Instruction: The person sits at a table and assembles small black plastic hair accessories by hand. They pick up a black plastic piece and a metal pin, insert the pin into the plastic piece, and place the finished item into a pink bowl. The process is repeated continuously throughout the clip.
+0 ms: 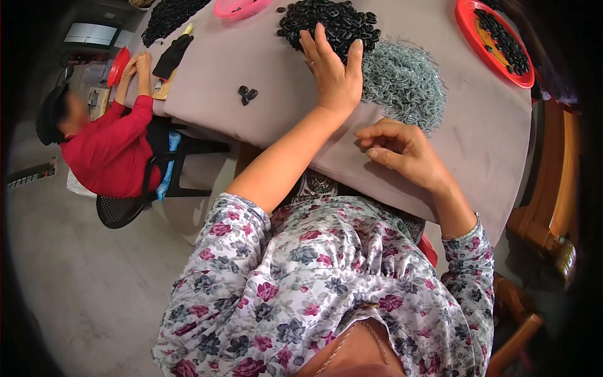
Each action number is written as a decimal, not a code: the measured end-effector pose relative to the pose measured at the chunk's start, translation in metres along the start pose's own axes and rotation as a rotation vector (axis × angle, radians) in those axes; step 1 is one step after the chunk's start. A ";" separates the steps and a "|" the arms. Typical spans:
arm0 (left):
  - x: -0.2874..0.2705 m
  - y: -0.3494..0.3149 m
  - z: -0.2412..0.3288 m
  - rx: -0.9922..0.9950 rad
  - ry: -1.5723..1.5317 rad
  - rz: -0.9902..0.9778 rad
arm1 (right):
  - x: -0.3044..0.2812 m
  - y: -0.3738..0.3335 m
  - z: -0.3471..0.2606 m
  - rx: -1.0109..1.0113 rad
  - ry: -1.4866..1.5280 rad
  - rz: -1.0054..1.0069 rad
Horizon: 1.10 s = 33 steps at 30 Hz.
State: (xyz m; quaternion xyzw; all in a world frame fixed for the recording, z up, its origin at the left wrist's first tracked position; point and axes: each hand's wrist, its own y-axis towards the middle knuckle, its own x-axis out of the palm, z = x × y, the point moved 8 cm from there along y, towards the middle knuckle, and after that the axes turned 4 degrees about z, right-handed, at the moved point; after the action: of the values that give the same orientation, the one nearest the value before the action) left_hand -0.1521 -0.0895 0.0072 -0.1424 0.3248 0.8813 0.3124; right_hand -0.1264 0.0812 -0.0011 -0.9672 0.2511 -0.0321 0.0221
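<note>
My left hand [336, 78] is spread open, its fingertips against the near side of a heap of small black oval pieces [326, 24] with a glossy look. Just right of that heap, and touching it, lies a pile of tiny slender grey pieces [408, 85], too small to name. My right hand [405, 151] rests low over the cloth in front of the grey pile. Its fingers are loosely bent with the thumb apart from them, and I make out nothing held there. A few loose black pieces [247, 94] lie left of my left forearm.
A grey cloth covers the table [207, 94]. At the far right stands a red tray [493, 44] of black pieces, at the back a pink bowl [242, 6]. Another black heap [169, 19] is far left, near a co-worker in red [110, 151]. Wooden furniture [546, 195] stands right.
</note>
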 end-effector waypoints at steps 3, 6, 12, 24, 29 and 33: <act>-0.007 -0.006 0.002 -0.009 -0.096 0.009 | 0.000 -0.002 0.000 0.000 0.020 0.020; -0.023 -0.015 0.006 0.084 -0.153 0.009 | -0.002 -0.003 0.000 0.000 0.042 0.073; -0.054 -0.011 -0.001 0.009 -0.264 -0.013 | -0.018 -0.004 -0.002 -0.013 0.051 0.204; -0.108 0.133 -0.086 0.070 -0.047 0.372 | -0.020 -0.004 -0.024 -0.173 -0.293 0.288; -0.095 0.175 -0.176 -0.690 -0.330 0.117 | -0.020 -0.007 -0.025 -0.208 -0.338 0.301; -0.088 0.199 -0.257 -0.957 -0.501 0.051 | -0.016 -0.006 -0.027 -0.320 -0.437 0.292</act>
State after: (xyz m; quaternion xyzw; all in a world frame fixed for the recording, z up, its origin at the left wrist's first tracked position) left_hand -0.2003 -0.4177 -0.0493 -0.0464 -0.1937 0.9451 0.2590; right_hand -0.1393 0.0936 0.0253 -0.8961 0.3785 0.2203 -0.0724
